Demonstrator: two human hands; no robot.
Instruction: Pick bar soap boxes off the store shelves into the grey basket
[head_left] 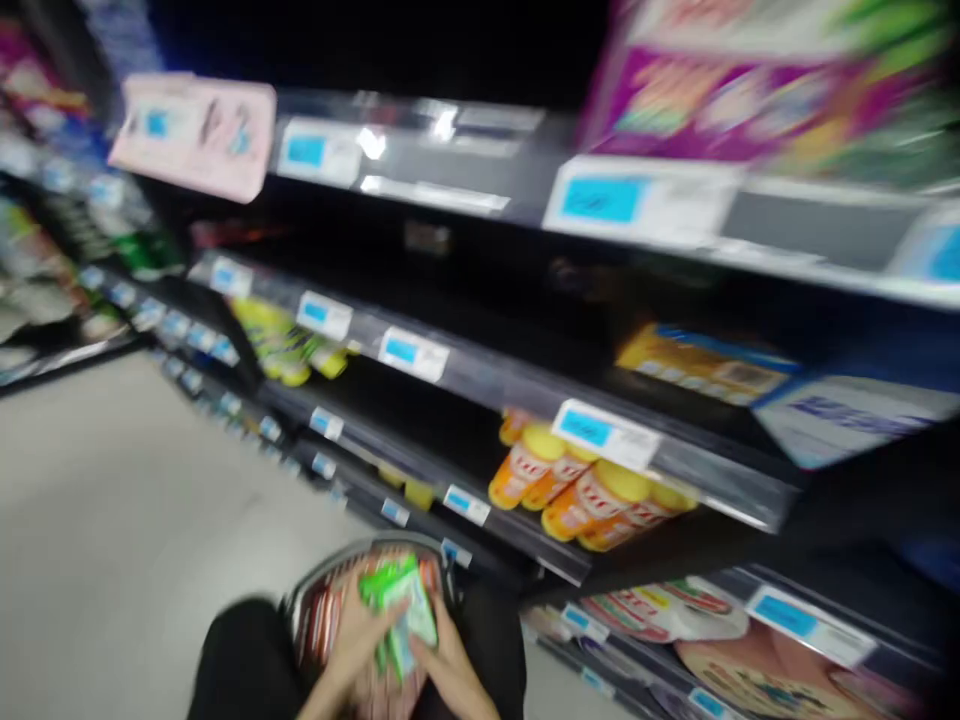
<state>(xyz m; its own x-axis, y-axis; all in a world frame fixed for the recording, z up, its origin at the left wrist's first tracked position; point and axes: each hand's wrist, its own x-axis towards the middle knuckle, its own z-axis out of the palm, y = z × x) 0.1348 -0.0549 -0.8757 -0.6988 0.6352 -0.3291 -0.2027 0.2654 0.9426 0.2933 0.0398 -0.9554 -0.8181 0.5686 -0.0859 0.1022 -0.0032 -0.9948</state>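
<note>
Green packet [397,610] gripped by both hands [405,655] over basket [315,600]; orange bottles [585,490] on shelf just beyond.

Dark shop shelving [525,390] with blue-and-white price tags [604,432] runs from nine o'clock across to three o'clock, orange bottles [592,490] at centre, a purple box [750,90] at one o'clock, and pale floor [112,520] at eight o'clock.

a packet [397,610] lies between both hands over a basket [330,600], shelves [525,390] to the right.
</note>
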